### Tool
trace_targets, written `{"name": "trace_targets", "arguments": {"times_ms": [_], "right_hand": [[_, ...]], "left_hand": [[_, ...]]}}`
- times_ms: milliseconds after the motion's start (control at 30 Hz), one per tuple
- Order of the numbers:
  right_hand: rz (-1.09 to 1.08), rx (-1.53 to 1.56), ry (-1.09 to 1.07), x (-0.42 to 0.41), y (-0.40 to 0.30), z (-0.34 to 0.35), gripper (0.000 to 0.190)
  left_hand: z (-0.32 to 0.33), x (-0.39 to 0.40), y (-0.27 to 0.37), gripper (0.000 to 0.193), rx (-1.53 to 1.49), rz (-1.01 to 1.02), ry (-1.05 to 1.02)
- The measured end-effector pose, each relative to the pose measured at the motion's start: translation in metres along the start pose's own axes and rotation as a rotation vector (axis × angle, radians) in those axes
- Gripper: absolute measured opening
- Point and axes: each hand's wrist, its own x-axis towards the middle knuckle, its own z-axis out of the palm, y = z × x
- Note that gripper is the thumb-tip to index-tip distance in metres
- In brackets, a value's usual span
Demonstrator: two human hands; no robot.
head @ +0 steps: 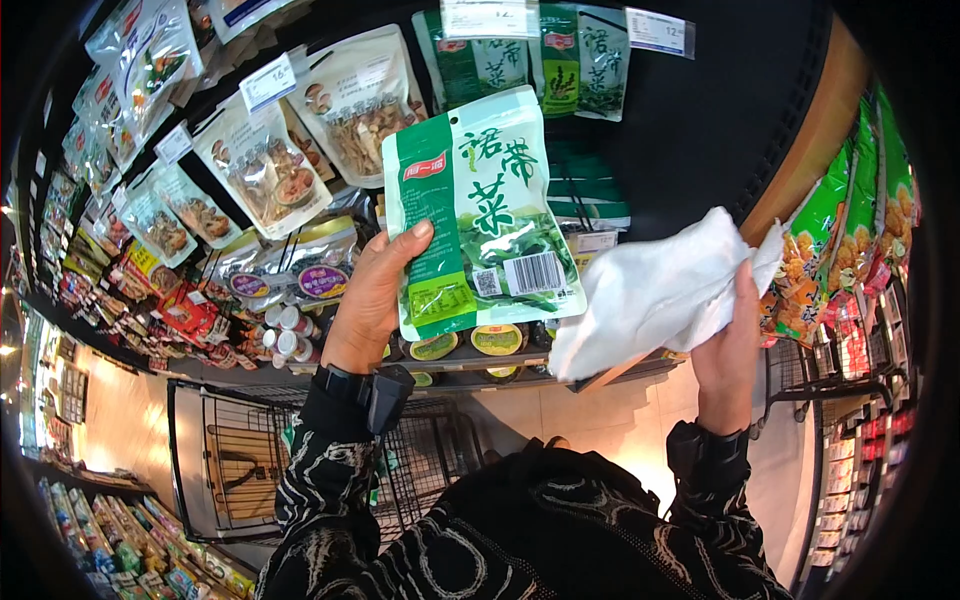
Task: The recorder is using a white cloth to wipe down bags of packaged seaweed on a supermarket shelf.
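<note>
My left hand grips a green and white plastic pouch of dried seaweed by its left edge, thumb on the front. The pouch is nearly upright, tilted a little, with its printed face and barcode towards me. In my right hand is a white cloth, bunched under the thumb, its loose end hanging left close to the pouch's lower right corner. Whether cloth and pouch touch, I cannot tell. Behind them, similar green pouches hang on hooks. Most of my right fingers are hidden behind the cloth.
Bags of dried mushrooms hang at the left, and tubs stand on a lower shelf. A wire shopping cart is at my lower left. Green snack bags hang at the right, above another cart.
</note>
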Motion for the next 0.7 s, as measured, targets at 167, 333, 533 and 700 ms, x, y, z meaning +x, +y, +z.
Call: {"name": "trace_targets", "arguments": {"times_ms": [167,333,533,700], "right_hand": [[-0.192,0.048,0.001,0.007,-0.001,0.035,0.051],[-0.768,-0.914,-0.640,-0.009,0.012,0.072,0.061],[-0.542,-1.248,-1.062,-0.048,0.087,0.132,0.095],[-0.591,-1.261,-1.106,-0.036,0.096,0.140,0.078]], "left_hand": [[-0.014,-0.020,0.001,0.035,-0.013,0.025,0.048],[0.013,-0.042,-0.017,0.038,0.055,0.009,0.091],[-0.020,-0.083,-0.089,0.043,0.059,0.194,0.135],[-0.027,-0.098,-0.079,0.052,0.653,0.154,0.081]]}}
